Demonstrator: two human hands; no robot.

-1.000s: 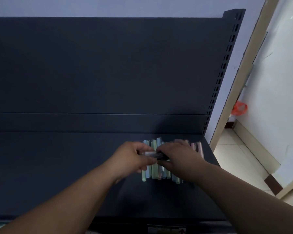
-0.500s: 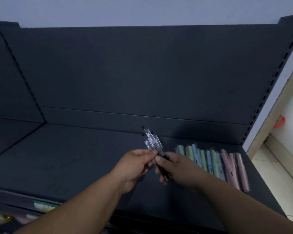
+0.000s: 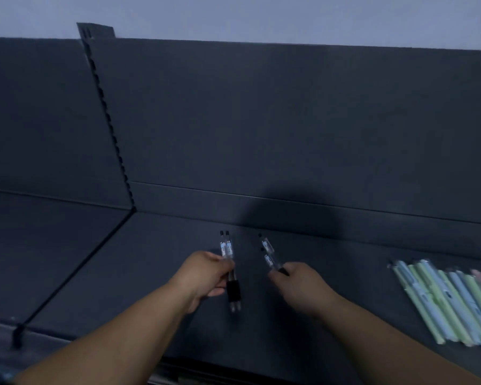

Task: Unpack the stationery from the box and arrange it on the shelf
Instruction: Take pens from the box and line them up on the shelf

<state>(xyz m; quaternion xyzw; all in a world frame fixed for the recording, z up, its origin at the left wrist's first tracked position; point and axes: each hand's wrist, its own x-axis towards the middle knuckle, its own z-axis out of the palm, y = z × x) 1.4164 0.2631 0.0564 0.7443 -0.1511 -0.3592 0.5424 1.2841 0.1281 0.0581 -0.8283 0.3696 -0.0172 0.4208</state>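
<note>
Fingers of my left hand curl round two clear pens, held upright above the dark shelf. My right hand pinches a second pair of pens, tilted leftward, just beside the first pair. A row of pastel pens lies on the shelf at the right.

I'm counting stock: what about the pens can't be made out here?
Head view only:
- Labels on the clear pens held by the left hand and right hand: too small, blurred.
- Row of pastel pens: cut off by the right edge; count unknown.
- The box: out of frame.
</note>
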